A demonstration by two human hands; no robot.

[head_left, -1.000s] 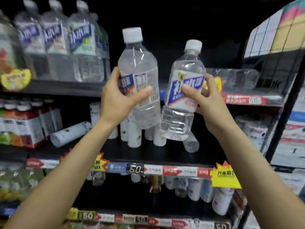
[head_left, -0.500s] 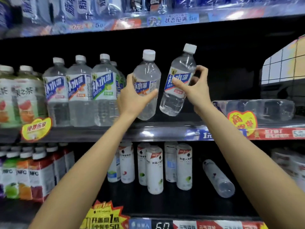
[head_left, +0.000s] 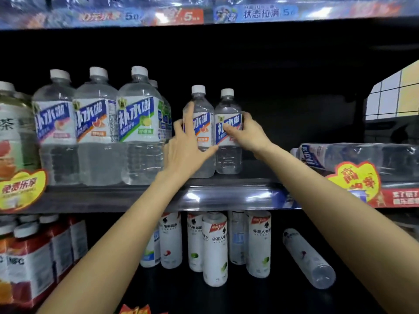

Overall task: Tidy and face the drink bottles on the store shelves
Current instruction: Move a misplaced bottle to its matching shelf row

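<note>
A: Entry — our left hand wraps the left small bottle, thumb across its front, fingers curled behind. Our right hand grips the right small bottle, fingers on its label. Both stand upright and touching on the middle shelf, just right of the big bottles.

B: Noted. We'd judge the step is facing — twist each so its blue label points squarely out, bases flat, fronts level with the big row, then let go.

Open shelf room right of small bottles; large bottles wall left; wrapped pack possibly blocks far right.
</note>
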